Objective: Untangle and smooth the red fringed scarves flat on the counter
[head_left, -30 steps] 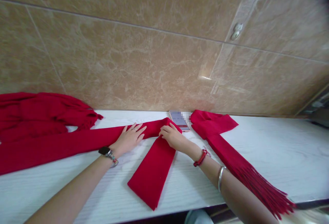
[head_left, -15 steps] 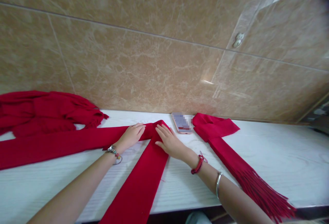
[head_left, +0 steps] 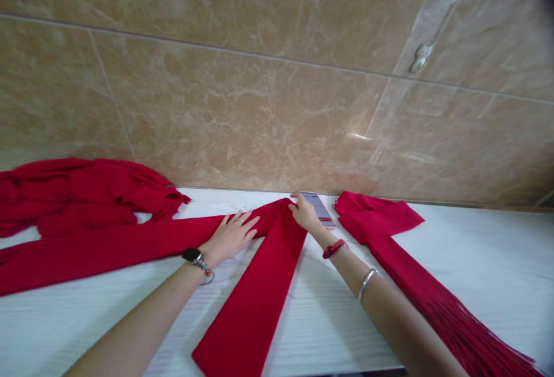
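A long red scarf (head_left: 255,302) lies on the white tabletop, folded at an angle near the wall. One length runs to the left and the other comes down toward me. My left hand (head_left: 229,237) rests flat on the left length with its fingers spread. At the folded corner, my right hand (head_left: 305,214) has its thumb and forefinger close together on the cloth edge; the other fingers are curled and partly hidden. A phone (head_left: 321,209) lies just behind and to the right of that hand.
A rumpled heap of red cloth (head_left: 86,192) sits at the left against the tiled wall (head_left: 242,111). To the right lies another red scarf (head_left: 376,215), folded at the top, its fringe reaching the front edge of the white table (head_left: 337,319).
My right hand has gone from lying flat on the fold to its corner, fingers drawn in. My left hand's fingers have spread. The view has shifted slightly, and the scarf's near end now shows.
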A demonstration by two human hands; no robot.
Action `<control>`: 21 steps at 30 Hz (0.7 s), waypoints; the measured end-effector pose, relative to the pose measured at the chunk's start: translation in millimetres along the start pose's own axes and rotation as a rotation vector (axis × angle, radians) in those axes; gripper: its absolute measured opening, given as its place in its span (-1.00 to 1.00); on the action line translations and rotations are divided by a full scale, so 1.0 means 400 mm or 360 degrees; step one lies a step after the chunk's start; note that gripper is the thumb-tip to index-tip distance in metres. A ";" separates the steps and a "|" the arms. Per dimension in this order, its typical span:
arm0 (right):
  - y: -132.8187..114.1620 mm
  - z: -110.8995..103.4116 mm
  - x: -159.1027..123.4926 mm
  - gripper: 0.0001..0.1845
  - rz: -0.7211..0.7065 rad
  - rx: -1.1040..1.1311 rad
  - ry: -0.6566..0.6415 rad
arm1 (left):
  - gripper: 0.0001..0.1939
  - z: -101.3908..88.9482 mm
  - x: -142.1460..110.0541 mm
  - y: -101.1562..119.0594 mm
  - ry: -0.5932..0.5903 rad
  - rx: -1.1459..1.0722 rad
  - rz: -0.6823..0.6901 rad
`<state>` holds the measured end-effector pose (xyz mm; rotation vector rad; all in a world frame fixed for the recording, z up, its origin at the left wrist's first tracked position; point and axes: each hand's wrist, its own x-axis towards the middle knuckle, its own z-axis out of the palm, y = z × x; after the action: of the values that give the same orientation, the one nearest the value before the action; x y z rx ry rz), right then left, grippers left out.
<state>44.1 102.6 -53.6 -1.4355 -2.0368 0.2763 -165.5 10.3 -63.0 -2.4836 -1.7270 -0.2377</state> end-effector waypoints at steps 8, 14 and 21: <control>0.053 -0.078 0.001 -0.67 0.0190 -0.0118 0.0109 | -0.56 -0.012 -0.003 0.018 -0.0080 0.0040 -0.0024; 0.087 -0.114 -0.016 -0.58 0.0066 -0.0442 0.0175 | -0.56 -0.014 -0.008 0.022 -0.0088 0.0033 -0.0012; -0.032 -0.041 -0.134 -0.38 -0.0494 -0.0488 -0.0403 | -0.53 -0.006 -0.001 -0.053 -0.0193 -0.0019 -0.0083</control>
<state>55.4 46.0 -54.1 -1.2789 -2.5610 0.0133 -185.7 16.9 -60.9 -2.5117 -1.8432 -0.1039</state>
